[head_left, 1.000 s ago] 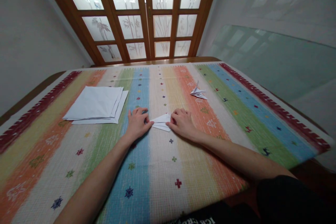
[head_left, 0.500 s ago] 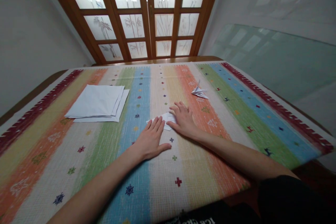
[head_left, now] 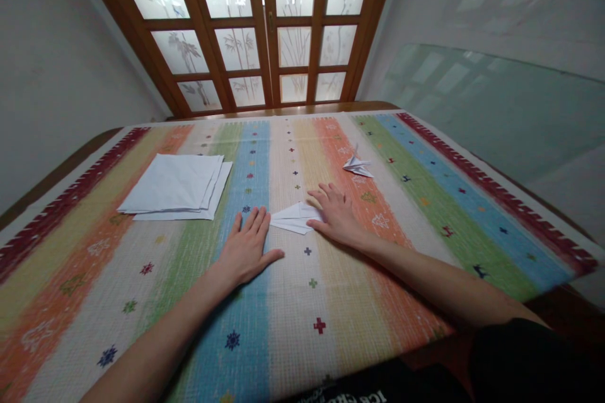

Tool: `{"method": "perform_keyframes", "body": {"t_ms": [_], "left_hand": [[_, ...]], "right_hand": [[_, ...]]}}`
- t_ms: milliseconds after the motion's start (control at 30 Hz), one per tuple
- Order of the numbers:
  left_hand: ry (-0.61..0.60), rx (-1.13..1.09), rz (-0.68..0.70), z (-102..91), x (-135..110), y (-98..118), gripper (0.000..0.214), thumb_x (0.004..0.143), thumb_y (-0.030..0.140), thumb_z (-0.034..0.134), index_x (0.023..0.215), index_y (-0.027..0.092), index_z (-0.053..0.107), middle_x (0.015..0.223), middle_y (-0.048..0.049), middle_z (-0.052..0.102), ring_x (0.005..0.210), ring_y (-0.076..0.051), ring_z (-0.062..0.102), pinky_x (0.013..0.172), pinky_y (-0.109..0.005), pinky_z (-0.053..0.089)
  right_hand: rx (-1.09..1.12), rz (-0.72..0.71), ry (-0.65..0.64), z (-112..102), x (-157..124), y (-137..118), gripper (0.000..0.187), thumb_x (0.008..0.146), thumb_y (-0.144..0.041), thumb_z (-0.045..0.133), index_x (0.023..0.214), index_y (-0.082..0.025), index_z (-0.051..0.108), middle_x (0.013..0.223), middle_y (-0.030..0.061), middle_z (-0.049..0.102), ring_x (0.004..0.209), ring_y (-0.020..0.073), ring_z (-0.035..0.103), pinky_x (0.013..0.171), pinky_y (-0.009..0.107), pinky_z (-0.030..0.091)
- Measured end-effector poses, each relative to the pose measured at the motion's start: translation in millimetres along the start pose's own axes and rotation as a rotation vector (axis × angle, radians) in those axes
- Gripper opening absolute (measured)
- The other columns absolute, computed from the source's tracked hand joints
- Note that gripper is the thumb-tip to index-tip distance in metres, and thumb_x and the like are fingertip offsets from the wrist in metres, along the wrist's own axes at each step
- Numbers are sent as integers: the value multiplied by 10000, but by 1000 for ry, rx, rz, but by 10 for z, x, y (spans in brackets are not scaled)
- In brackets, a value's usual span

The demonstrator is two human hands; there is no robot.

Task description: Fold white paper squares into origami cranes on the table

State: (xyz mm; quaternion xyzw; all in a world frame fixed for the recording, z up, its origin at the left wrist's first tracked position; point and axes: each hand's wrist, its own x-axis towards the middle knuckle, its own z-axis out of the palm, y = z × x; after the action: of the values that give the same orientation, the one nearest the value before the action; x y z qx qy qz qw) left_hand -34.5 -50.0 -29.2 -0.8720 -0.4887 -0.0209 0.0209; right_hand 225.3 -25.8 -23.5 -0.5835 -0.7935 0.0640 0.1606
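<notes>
A folded piece of white paper (head_left: 293, 219) lies flat on the striped tablecloth, its narrow point toward the left and its wider part toward the right. My left hand (head_left: 246, 244) rests flat with fingers stretched out, the fingertips at the paper's left point. Over the right end of the paper lies my right hand (head_left: 336, 215), fingers spread and thumb on the paper, hiding that end. Neither hand grips anything.
A stack of white paper sheets (head_left: 172, 182) lies at the left. Farther back on the right sits a small folded paper crane (head_left: 358, 166). The striped tablecloth (head_left: 288, 315) covers the table, with glass-paned wooden doors (head_left: 265, 25) beyond it.
My left hand has slid left along the paper to its narrow point, uncovering more of it. The right hand has stayed at about the same place on the right end.
</notes>
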Motion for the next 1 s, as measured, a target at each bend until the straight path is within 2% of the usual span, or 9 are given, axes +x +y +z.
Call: {"method": "perform_keyframes", "body": {"t_ms": [67,133,300,433,533,633,733,867,1000], "left_hand": [[59,38,-104,-23,-33,-105,860,879,689,352,1461,56,339,1522,-246,335,1434,-391,266,1133,-610,195],[132,59,-133,-52,-78,-168,840,887,661,374,1462,51,329,1521,-258,330,1431,-400,266,1132,-609,200],[169,17,165,-100,-180,-109,690,917,601,398,1436,146,390,1511,-176,395,1395,-325,367,1144,-497,266],[133,11,260,-150,-112,8,684,932,604,366,1438,144,386,1526,-168,372,1415,-312,334,1159,-487,226],[37,-21,316,-156,12,85,773,907,664,354,1485,154,306,1554,-148,327,1447,-304,269,1168,-485,193],[-42,-60,298,-99,106,140,785,911,681,301,1495,157,292,1550,-147,332,1447,-293,273,1154,-475,214],[-38,-88,269,-32,137,169,750,921,668,299,1485,175,322,1538,-139,360,1443,-288,285,1152,-479,210],[3,-121,238,-32,147,210,707,918,645,356,1459,190,375,1507,-126,421,1420,-291,329,1142,-479,240],[4,-135,197,-76,175,255,660,917,609,412,1410,173,444,1477,-145,455,1383,-313,377,1113,-499,294]], "right_hand": [[10,-27,-34,-16,4,-27,587,852,-341,632,1402,-280,434,1514,154,352,1426,380,230,1058,673,233],[17,-59,-57,-23,8,-52,548,870,-293,607,1396,-290,450,1504,145,370,1421,371,244,1055,672,241],[16,-166,-31,-34,-6,-117,335,890,-210,556,1214,-272,613,1404,119,492,1362,329,340,1074,643,208],[56,-244,-20,-33,-10,-186,296,886,-149,521,1123,-263,656,1324,95,563,1291,276,423,1096,583,179],[98,-222,-39,-32,43,-212,331,841,-116,534,1119,-245,659,1321,99,571,1276,270,440,1077,536,220],[156,-154,-104,-53,142,-205,388,813,-136,567,1186,-222,629,1266,108,609,1203,255,502,1019,465,298],[153,-102,-124,-72,239,-187,419,842,-241,598,1258,-192,584,1241,126,619,1172,263,515,976,434,322],[106,-89,-87,-51,294,-188,271,888,-297,588,1119,-176,663,1181,124,637,1133,271,519,945,421,300],[150,-81,-21,-11,289,-200,186,865,-276,637,1022,-186,680,1103,90,662,1075,248,538,895,384,289]]}}
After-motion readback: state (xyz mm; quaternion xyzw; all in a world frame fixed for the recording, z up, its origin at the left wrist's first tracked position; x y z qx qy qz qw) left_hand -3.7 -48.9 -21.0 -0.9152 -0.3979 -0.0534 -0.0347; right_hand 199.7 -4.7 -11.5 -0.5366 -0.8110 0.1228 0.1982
